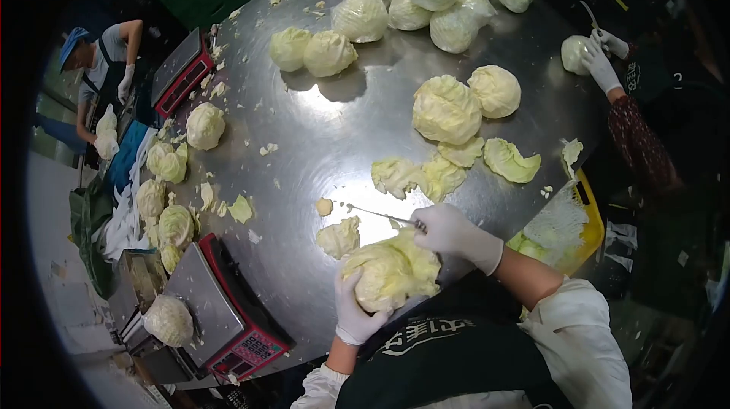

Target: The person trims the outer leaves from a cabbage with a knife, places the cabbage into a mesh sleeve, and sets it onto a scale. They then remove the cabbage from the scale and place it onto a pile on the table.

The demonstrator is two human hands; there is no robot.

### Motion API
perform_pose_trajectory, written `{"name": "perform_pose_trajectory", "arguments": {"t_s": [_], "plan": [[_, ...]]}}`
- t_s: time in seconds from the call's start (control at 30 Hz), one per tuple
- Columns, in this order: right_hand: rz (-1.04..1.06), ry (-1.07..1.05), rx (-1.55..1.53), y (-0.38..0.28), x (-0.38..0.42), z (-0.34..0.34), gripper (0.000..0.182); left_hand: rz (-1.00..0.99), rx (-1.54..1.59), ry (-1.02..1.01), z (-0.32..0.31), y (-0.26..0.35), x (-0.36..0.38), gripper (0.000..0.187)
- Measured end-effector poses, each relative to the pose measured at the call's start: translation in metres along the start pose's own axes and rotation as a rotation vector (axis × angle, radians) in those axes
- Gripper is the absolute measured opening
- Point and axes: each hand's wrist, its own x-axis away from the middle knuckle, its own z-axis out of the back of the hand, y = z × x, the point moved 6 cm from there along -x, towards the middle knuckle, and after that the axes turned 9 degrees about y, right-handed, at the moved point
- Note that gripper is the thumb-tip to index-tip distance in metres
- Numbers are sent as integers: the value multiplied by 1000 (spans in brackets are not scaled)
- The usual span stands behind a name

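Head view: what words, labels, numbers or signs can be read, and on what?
No text reads clearly.
Wearer's dark apron: white characters, too distorted to read.
Right co-worker's apron: pale characters, too blurred.
Near red scale: keypad markings too small.
Far red scale: any text too small.

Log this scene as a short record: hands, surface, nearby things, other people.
Left hand: white-gloved, cupped against a leafy pale-green cabbage
Right hand: white-gloved, closed on a slim metal knife
Surface: shiny grey metal table
Nearby: loose curved yellow-green leaves; red-and-grey metal scale
Other people: blue-capped person, upper left; person with dark-red patterned sleeve, right
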Motion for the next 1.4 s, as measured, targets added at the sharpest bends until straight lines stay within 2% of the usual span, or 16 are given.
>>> {"name": "perform_pose_trajectory", "arguments": {"t_s": [0.13,0.23,0.3,0.37,0.4,0.5,0.63,0.73,0.8,0.9,1.0,1.07,1.13,1.27,1.33,1.4], "plan": [[-173,158,82,43,15,11,28,156,90,4,46,-39,24,97],[-275,217,203,49,29,36,27,812,885,-101,58,-30,41,124],[-289,229,299,41,31,51,29,841,928,-60,57,-20,41,123],[-196,533,451,16,40,83,40,859,791,8,47,-20,45,114],[-195,534,458,1,43,89,40,857,798,7,35,-22,46,114],[20,332,138,-53,39,63,55,442,-6,29,22,-3,12,96],[59,94,-109,-79,31,16,62,123,-203,-262,2,36,-16,98],[42,-148,-300,-55,13,-18,51,86,-22,-258,7,14,-12,104],[-438,-180,-698,-22,11,-18,40,165,148,-235,13,-21,-5,110],[-476,94,-712,24,3,-14,30,665,844,-112,13,-55,4,116],[-483,173,-734,49,7,5,32,880,1059,-13,12,-51,5,116],[-476,140,-600,20,10,13,40,818,987,-29,10,-66,3,114],[233,242,-513,-47,7,19,41,762,919,-64,4,-67,-3,112],[287,112,-387,-82,12,9,36,752,1037,-188,-14,-46,-20,105],[-264,-97,-927,-65,12,-2,31,790,1164,-217,-19,-42,-19,102],[-310,-59,-959,-53,12,-12,20,1006,1375,-89,-27,-48,-2,98]]}}
